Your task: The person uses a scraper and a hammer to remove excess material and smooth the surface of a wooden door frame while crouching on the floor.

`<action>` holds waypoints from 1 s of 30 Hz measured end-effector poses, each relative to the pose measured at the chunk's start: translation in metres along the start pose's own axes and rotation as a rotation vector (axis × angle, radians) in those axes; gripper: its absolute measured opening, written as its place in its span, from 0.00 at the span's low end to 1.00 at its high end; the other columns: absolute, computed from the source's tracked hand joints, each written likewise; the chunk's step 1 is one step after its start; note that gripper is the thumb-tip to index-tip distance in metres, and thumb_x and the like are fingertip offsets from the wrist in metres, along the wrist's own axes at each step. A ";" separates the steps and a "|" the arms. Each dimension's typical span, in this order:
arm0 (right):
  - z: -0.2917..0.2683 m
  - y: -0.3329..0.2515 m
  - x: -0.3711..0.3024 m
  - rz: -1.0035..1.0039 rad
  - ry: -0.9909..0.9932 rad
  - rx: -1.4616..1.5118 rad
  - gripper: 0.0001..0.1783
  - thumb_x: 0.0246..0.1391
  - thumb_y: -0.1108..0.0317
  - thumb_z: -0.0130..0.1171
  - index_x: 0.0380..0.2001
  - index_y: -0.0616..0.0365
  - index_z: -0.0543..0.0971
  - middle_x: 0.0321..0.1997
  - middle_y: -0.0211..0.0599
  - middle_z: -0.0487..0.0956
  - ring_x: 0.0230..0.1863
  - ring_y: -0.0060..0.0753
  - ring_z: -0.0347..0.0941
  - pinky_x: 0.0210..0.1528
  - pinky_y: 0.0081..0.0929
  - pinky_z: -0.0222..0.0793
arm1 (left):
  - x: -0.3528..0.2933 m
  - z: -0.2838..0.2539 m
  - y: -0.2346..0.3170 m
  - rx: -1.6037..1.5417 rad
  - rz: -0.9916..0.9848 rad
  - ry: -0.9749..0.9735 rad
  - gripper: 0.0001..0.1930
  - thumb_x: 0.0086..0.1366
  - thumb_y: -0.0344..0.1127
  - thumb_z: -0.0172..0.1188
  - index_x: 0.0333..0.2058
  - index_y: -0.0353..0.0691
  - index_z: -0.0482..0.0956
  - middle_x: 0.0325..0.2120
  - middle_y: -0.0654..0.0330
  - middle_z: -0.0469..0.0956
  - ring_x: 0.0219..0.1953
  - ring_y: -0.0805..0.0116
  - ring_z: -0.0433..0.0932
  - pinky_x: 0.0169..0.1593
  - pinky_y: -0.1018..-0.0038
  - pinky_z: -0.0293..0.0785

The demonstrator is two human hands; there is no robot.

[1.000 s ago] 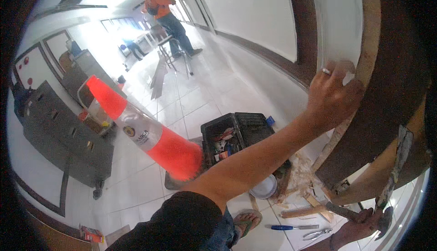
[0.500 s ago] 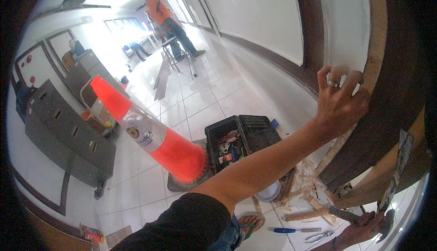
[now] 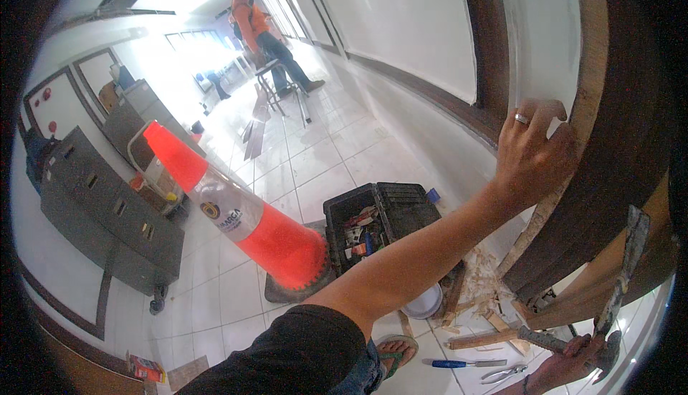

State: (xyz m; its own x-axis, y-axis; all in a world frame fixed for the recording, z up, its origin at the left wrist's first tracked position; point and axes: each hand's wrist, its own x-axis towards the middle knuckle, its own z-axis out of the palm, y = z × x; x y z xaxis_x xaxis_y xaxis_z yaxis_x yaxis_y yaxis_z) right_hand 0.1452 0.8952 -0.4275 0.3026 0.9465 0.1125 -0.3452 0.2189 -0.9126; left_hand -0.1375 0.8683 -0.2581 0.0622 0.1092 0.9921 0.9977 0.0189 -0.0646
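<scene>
My left hand, with a ring on one finger, is raised at the right against the pale edge of a dark wooden frame. Its fingers are bent and closed; anything between them is hidden. Low at the right, my right hand is wrapped round a hand tool with a grey grip. A long, flat, stained metal blade rises beside that fist; whether blade and grip are one tool I cannot tell. Below, a blue-handled chisel and pliers lie on the tiles.
Wood strips and shavings lie by the frame's foot. An open black toolbox stands beside an orange-and-white traffic cone. Grey filing cabinets line the left. Farther off, a person in orange is by a stool.
My left hand has shifted slightly left and its wrist has turned, with the fingers still bent by the frame. My right hand has barely moved. The distant person has changed posture.
</scene>
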 end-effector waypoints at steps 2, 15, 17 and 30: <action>0.000 -0.005 -0.002 0.077 0.011 -0.019 0.19 0.62 0.52 0.50 0.37 0.60 0.73 0.16 0.21 0.57 0.17 0.10 0.50 0.19 0.11 0.49 | -0.002 0.000 0.004 -0.039 -0.028 -0.015 0.10 0.43 0.33 0.65 0.26 0.41 0.76 0.38 0.56 0.68 0.39 0.55 0.69 0.39 0.61 0.68; -0.003 0.002 0.003 0.033 -0.015 0.050 0.18 0.62 0.54 0.51 0.34 0.62 0.72 0.17 0.23 0.59 0.18 0.14 0.52 0.24 0.13 0.51 | -0.005 -0.002 -0.003 -0.043 0.068 0.058 0.10 0.41 0.34 0.67 0.26 0.46 0.77 0.36 0.62 0.69 0.39 0.58 0.69 0.38 0.60 0.64; 0.000 0.001 0.001 0.006 -0.020 0.099 0.18 0.62 0.55 0.53 0.31 0.61 0.72 0.17 0.23 0.58 0.18 0.15 0.51 0.25 0.15 0.51 | -0.004 -0.002 -0.003 -0.023 0.073 0.049 0.11 0.41 0.34 0.68 0.26 0.47 0.78 0.35 0.62 0.70 0.38 0.59 0.69 0.39 0.62 0.63; 0.027 -0.045 -0.020 -0.069 0.009 -0.115 0.17 0.60 0.59 0.50 0.39 0.66 0.70 0.33 0.38 0.64 0.31 0.32 0.61 0.32 0.32 0.59 | 0.001 0.004 0.003 -0.054 -0.096 -0.018 0.17 0.38 0.35 0.67 0.29 0.38 0.76 0.38 0.53 0.70 0.43 0.50 0.69 0.45 0.54 0.64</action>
State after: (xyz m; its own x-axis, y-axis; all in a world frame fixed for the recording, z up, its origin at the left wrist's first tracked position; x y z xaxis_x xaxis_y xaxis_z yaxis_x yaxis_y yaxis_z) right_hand 0.1309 0.8728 -0.3781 0.3305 0.9278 0.1731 -0.2195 0.2539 -0.9420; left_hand -0.1343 0.8722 -0.2579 -0.0341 0.1277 0.9912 0.9990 -0.0235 0.0373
